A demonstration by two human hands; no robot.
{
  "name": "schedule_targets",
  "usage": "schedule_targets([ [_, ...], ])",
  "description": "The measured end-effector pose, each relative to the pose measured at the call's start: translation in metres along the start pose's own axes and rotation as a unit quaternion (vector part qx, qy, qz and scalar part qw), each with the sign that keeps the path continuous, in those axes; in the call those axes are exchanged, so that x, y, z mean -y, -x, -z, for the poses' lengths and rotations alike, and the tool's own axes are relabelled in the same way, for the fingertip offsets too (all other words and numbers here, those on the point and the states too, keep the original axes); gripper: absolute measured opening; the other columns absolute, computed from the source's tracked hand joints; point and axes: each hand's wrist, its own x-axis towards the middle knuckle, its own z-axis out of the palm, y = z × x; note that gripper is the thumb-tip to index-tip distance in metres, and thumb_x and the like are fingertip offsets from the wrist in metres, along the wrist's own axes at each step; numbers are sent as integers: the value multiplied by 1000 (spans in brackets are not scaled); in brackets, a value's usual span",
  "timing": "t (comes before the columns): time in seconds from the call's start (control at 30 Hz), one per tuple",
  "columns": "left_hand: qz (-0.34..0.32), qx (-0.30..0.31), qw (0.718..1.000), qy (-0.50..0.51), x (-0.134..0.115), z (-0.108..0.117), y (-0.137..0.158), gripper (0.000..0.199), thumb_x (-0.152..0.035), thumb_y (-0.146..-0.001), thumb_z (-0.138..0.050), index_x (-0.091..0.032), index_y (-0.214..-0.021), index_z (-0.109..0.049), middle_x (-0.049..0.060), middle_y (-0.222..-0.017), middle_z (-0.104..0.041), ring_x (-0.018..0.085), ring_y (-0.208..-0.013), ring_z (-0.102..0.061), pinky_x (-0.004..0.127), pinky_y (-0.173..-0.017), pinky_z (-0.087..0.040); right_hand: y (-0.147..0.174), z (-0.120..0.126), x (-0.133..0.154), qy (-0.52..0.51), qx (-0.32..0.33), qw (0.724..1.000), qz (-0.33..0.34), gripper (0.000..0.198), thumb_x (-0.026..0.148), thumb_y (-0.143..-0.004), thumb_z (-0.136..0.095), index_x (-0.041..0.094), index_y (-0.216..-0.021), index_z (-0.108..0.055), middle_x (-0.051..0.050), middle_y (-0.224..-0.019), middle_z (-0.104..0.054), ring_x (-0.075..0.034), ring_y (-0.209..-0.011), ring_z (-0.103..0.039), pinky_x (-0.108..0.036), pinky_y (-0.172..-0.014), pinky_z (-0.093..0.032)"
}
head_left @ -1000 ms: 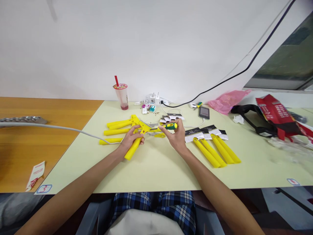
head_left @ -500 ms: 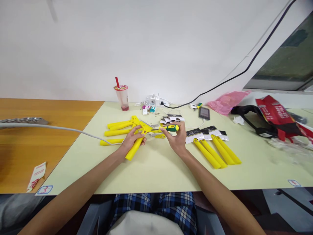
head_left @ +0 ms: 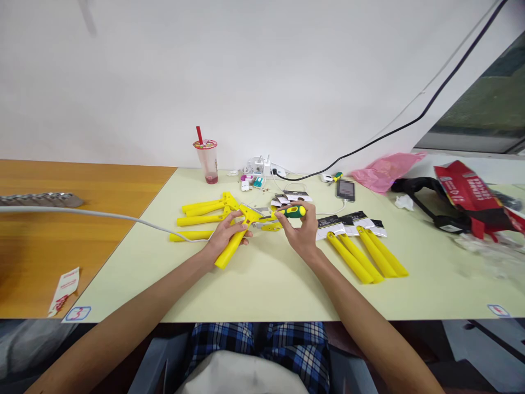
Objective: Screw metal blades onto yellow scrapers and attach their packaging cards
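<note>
Gripping the yellow tool [head_left: 228, 251], its handle slanting across the fingers, it's the left hand [head_left: 223, 235]; right hand [head_left: 302, 231] pinches a green-and-yellow screwdriver [head_left: 295, 212]!

Cup [head_left: 208, 162] behind, left of screwdriver [head_left: 296, 212]

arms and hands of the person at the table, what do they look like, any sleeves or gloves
The left hand and right hand are ungloved. The left forearm and right forearm are slim, with no sleeve, watch, bracelet or marking in view. Some fingers are partly hidden, so rings can't be ruled out.
</note>
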Motion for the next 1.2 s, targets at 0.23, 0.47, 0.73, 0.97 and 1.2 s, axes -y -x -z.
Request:
schedule_targets([
  [0.23,10,1,1000,-5,3,-3,1,66,-23,-70,-93,-21,-126,-58,7,-108,-75,20,-74,-77,27,-55,-57,-1,4,0,12,26,999,45,44,43,-96,-85,30,-125,-55,-5,-99,-83,-30,-95,-82,-51,-90,-62],
  [0.47,13,0,1000,-9,4,-8,5,65,-22,-72,-91,-20,-128,-58,9,-110,-75,21,-75,-76,28,-52,-58,-3,4,5,-38,52,997,45,38,36,-99,-81,31,-125,-54,-5,-102,-83,-29,-100,-81,-51,-91,-62],
  [0.73,7,19,1000,-23,4,-11,9,62,-25,-75,-91,-21,-128,-58,11,-117,-73,20,-78,-74,27,-47,-58,-4,1,10,-123,50,991,-24,33,43,-103,-76,30,-123,-53,-7,-106,-82,-27,-105,-81,-47,-93,-64],
  [0.97,12,-2,999,-34,8,-11,11,60,-22,-75,-90,-22,-125,-56,11,-121,-72,19,-79,-73,27,-48,-59,-11,-2,19,-181,0,979,-89,32,41,-101,-78,29,-116,-52,-5,-104,-80,-26,-101,-82,-41,-81,-65],
  [1.2,6,8,1000,-22,8,-8,10,59,-23,-77,-88,-23,-126,-55,8,-115,-69,17,-78,-74,26,-54,-61,-22,6,2,-125,-55,980,-144,40,50,-97,-81,28,-118,-55,0,-97,-76,-20,-90,-82,-32,-79,-61],
])
